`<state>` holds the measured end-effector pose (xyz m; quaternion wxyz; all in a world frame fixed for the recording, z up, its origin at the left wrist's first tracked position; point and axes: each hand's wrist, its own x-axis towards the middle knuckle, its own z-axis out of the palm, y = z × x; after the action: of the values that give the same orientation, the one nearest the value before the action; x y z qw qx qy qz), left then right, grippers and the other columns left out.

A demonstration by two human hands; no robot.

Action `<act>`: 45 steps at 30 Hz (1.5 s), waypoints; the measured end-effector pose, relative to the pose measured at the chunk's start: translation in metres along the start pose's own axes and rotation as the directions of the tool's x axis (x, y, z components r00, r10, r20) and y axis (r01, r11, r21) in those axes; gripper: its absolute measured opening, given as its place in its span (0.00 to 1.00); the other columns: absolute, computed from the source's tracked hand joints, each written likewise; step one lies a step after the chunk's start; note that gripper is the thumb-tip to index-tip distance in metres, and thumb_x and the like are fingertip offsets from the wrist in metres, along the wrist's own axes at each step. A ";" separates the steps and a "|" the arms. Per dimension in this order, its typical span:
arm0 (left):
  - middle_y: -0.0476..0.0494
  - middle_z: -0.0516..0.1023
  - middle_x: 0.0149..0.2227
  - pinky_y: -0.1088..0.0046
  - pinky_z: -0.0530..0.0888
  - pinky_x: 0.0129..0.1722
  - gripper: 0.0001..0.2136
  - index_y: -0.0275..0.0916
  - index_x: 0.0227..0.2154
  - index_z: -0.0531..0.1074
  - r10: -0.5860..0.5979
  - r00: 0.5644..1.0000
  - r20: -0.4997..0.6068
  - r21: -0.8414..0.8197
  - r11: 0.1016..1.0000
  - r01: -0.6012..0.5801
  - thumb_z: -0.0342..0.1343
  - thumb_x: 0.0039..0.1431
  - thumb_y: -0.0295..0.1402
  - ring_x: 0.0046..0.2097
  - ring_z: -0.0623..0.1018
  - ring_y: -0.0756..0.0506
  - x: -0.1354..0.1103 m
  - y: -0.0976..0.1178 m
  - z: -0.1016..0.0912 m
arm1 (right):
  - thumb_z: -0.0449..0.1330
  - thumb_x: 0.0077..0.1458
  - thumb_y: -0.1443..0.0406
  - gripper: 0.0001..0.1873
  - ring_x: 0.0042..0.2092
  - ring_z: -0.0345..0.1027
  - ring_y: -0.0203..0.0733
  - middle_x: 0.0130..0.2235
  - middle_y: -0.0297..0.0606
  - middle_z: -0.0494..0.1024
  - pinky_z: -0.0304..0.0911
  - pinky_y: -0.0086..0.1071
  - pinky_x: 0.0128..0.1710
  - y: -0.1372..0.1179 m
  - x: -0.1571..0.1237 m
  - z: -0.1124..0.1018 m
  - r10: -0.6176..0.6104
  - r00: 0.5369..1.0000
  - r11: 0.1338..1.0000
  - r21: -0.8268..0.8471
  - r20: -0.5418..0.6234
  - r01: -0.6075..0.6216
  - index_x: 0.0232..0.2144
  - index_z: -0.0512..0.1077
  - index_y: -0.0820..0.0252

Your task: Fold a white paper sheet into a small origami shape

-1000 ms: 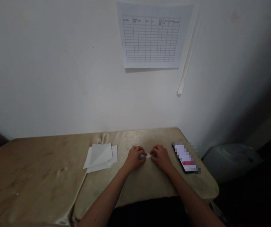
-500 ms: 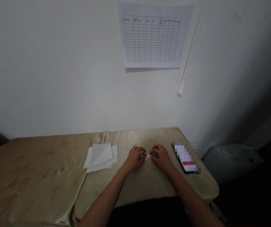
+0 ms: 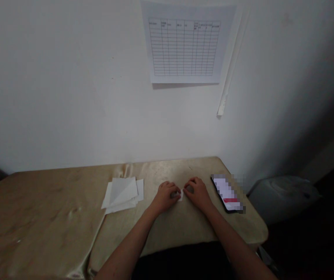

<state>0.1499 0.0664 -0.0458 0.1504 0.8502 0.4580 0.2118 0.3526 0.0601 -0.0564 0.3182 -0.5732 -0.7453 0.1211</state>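
paper [image 3: 181,195]: partly hidden by left hand [image 3: 168,194] | phone [image 3: 227,193]: screen pixelated, unreadable | chart [image 3: 184,50]: headings too small to read | table [image 3: 53,210]: cut off at left and bottom edges

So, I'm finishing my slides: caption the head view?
Left hand and right hand at a small white paper, between overlapping sheets and a phone.

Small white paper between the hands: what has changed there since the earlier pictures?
The left hand and right hand have drawn slightly closer together, and the small white paper shows a narrower part between their fingertips. Whether either let go is too small to tell. The stacked white sheets, smartphone and gridded wall sheet stayed put; only the camera view shifted slightly.
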 end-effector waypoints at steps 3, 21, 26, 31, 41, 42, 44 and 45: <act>0.46 0.80 0.40 0.61 0.66 0.52 0.06 0.46 0.37 0.81 -0.001 1.000 0.001 -0.001 1.000 0.001 0.61 0.58 0.33 0.46 0.75 0.42 0.000 -0.001 0.001 | 0.65 0.56 0.63 0.05 0.50 0.66 0.48 0.45 0.42 0.73 0.60 0.40 0.54 -0.001 0.001 0.001 0.008 1.000 1.000 -0.017 -0.006 -0.008 0.37 0.78 0.54; 0.46 0.75 0.54 0.50 0.62 0.61 0.05 0.52 0.36 0.83 -0.043 0.999 -0.025 0.037 0.998 0.044 0.65 0.58 0.35 0.57 0.70 0.38 0.000 -0.012 0.002 | 0.69 0.50 0.63 0.13 0.54 0.63 0.49 0.48 0.41 0.72 0.59 0.40 0.56 0.000 -0.001 -0.003 0.007 0.998 0.999 0.034 0.066 -0.009 0.40 0.78 0.53; 0.49 0.71 0.59 0.37 0.50 0.64 0.06 0.56 0.38 0.82 -0.134 0.991 0.011 0.069 0.989 0.133 0.65 0.58 0.39 0.63 0.64 0.35 -0.002 -0.010 0.000 | 0.70 0.47 0.62 0.18 0.56 0.62 0.50 0.50 0.42 0.71 0.57 0.41 0.59 0.001 -0.002 -0.004 -0.024 0.995 0.999 0.048 0.093 0.019 0.43 0.77 0.54; 0.50 0.71 0.60 0.35 0.47 0.65 0.05 0.57 0.38 0.81 -0.154 0.988 0.024 0.075 0.986 0.152 0.64 0.58 0.41 0.64 0.63 0.35 -0.002 -0.008 -0.001 | 0.72 0.43 0.59 0.25 0.58 0.60 0.51 0.52 0.42 0.70 0.56 0.42 0.61 0.003 -0.005 -0.005 -0.047 0.990 0.998 0.050 0.136 0.041 0.46 0.75 0.54; 0.50 0.70 0.60 0.34 0.45 0.65 0.06 0.57 0.39 0.81 -0.159 0.987 0.031 0.071 0.985 0.156 0.64 0.59 0.40 0.64 0.63 0.36 -0.003 -0.008 -0.001 | 0.72 0.46 0.58 0.25 0.58 0.61 0.51 0.53 0.42 0.71 0.55 0.44 0.61 0.004 -0.009 -0.005 -0.081 0.990 0.996 0.047 0.117 0.076 0.47 0.74 0.53; 0.50 0.70 0.60 0.34 0.45 0.65 0.06 0.57 0.39 0.81 -0.160 0.987 0.033 0.070 0.985 0.157 0.64 0.59 0.40 0.64 0.63 0.36 -0.003 -0.007 -0.001 | 0.71 0.47 0.58 0.23 0.58 0.62 0.51 0.53 0.41 0.71 0.56 0.44 0.61 0.004 -0.008 -0.005 -0.080 0.991 0.996 0.050 0.109 0.075 0.46 0.75 0.54; 0.50 0.70 0.60 0.34 0.45 0.65 0.05 0.57 0.39 0.81 -0.162 0.986 0.036 0.069 0.985 0.159 0.63 0.59 0.40 0.64 0.63 0.36 -0.003 -0.006 -0.002 | 0.68 0.52 0.58 0.17 0.57 0.63 0.50 0.51 0.41 0.72 0.56 0.43 0.59 0.004 -0.007 -0.004 -0.072 0.994 0.996 0.057 0.086 0.067 0.44 0.76 0.53; 0.50 0.70 0.60 0.34 0.45 0.65 0.05 0.57 0.39 0.81 -0.164 0.986 0.037 0.069 0.985 0.161 0.63 0.59 0.40 0.64 0.63 0.36 -0.003 -0.006 -0.003 | 0.67 0.54 0.59 0.14 0.56 0.63 0.49 0.50 0.41 0.73 0.57 0.42 0.59 0.004 -0.006 -0.003 -0.066 0.995 0.996 0.059 0.072 0.062 0.43 0.76 0.53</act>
<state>0.1433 0.0673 -0.0467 0.1491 0.8187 0.5293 0.1654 0.3584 0.0548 -0.0577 0.3102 -0.5351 -0.7708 0.1529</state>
